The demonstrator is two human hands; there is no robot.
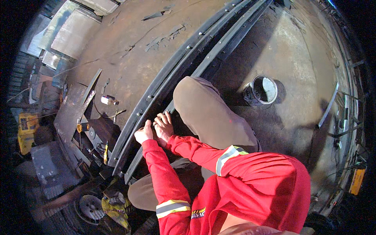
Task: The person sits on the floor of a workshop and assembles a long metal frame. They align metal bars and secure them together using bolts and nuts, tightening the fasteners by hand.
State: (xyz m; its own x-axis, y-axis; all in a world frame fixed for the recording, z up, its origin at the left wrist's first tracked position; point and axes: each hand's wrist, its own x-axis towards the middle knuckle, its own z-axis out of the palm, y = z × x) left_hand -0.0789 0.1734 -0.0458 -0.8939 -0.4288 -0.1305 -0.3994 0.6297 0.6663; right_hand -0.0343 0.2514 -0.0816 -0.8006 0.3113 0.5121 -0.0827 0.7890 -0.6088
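Two long dark metal strips with bolts along them run diagonally across the floor. My left hand (143,132) is closed in a fist, thumb up, over the gap beside the left strip (162,84). Close by on its right, my right hand (163,126) has its fingers curled at the right strip (217,58), near a bolt. What either hand grips is hidden by the fingers. Both arms wear red sleeves with reflective bands. My bent knee (207,103) rests just right of my right hand.
An open metal can (250,96) stands right of my knee. Left of the strips lie a small white bottle (109,100), a yellow-handled tool (105,152) and scrap strips. Farther left are metal sheets (76,33) and a yellow case (27,129). Yellow cloth (117,211) lies lower left.
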